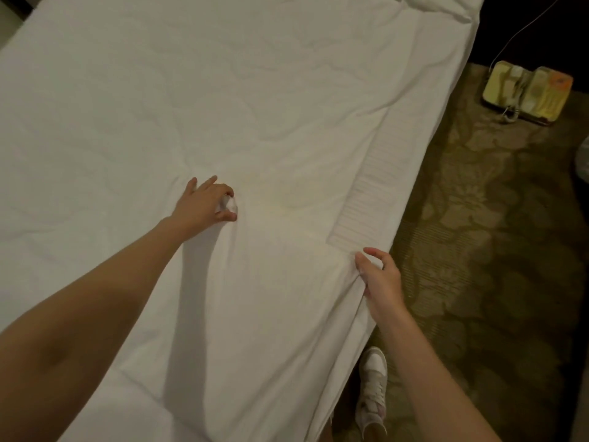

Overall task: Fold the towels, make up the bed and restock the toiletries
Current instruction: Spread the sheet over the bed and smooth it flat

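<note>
Head view: bed sheet (255,90) covers the bed, long axis running 7 to 1 o'clock. My left hand (204,204) grip pinches a bunch of sheet mid-bed. My right hand (381,282) grip pinches the sheet's 3 o'clock edge, nearer me. Phone (526,90) on floor at 2 o'clock.

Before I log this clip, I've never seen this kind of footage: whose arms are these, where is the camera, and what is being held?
The camera sits on a person's head, looking down at their own bare arms. The left hand pinches a bunch of the white bed sheet near the middle. The right hand grips the sheet's edge at the bedside. On the patterned green carpet lie a cream corded telephone and the person's white sneaker.
</note>
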The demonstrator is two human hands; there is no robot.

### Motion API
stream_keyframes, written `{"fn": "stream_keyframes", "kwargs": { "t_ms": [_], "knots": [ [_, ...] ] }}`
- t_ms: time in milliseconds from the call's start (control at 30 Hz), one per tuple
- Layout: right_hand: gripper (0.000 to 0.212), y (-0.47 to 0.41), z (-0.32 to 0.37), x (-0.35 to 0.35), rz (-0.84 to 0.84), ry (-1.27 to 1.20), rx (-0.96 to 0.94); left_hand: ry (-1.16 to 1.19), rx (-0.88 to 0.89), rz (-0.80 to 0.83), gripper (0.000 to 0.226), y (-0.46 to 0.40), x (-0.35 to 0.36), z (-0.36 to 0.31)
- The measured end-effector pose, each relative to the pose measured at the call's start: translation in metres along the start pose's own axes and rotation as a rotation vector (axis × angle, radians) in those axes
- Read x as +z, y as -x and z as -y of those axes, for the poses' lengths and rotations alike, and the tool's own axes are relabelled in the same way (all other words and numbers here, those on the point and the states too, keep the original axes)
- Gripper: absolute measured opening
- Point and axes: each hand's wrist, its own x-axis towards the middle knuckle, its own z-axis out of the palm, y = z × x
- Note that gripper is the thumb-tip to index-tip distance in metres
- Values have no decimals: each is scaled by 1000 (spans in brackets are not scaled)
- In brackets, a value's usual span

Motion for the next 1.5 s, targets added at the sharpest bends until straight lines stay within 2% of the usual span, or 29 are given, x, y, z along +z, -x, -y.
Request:
{"fn": "stream_keyframes", "kwargs": {
  "t_ms": [233, 467, 633, 800, 867, 933, 1000, 1067, 1133, 1200, 1267, 1367, 1433, 1500],
  "knots": [
    [13, 0, 14, 5, 96, 36, 76, -22, 113, -1, 44, -13, -15, 15],
    [17, 6, 20, -2, 227, 165, 100, 161, 40, -7, 24, -3, -37, 18],
    [10, 12, 16, -15, 22, -2, 59, 171, -11, -27, 16, 25, -76, 14],
    [12, 27, 22, -9, -85, 7, -81, 49, 82, -127, 23, 34, -89, 27],
    [12, 29, 19, -12, -121, 101, -149, -4, 150, -152, 24, 25, -77, 24],
    [7, 30, 13, -19, -92, 299, -215, -36, 155, -173, 22, 15, -61, 17],
    [10, 27, 9, -26, -61, 507, -280, -20, 93, -190, 18, 5, -44, 13],
    [11, 17, 7, -30, -113, 702, -376, 30, 2, -228, 20, 0, -27, 3],
    [16, 8, 4, -25, -233, 952, -521, 78, -94, -268, 33, 1, -9, -19],
    [28, 9, -5, -7, -262, 1078, -700, 141, -210, -314, 44, 12, 10, -54],
    [42, 15, -16, 22, -164, 1203, -860, 192, -311, -363, 48, 31, 31, -91],
    [47, 9, -45, 45, 52, 1410, -1006, 180, -361, -351, 49, 48, 66, -116],
    [50, -8, -58, 29, 114, 1484, -1000, 142, -370, -314, 49, 45, 83, -109],
    [54, -23, -63, -2, 73, 1536, -910, 87, -352, -277, 49, 36, 89, -97]
  ]
}}
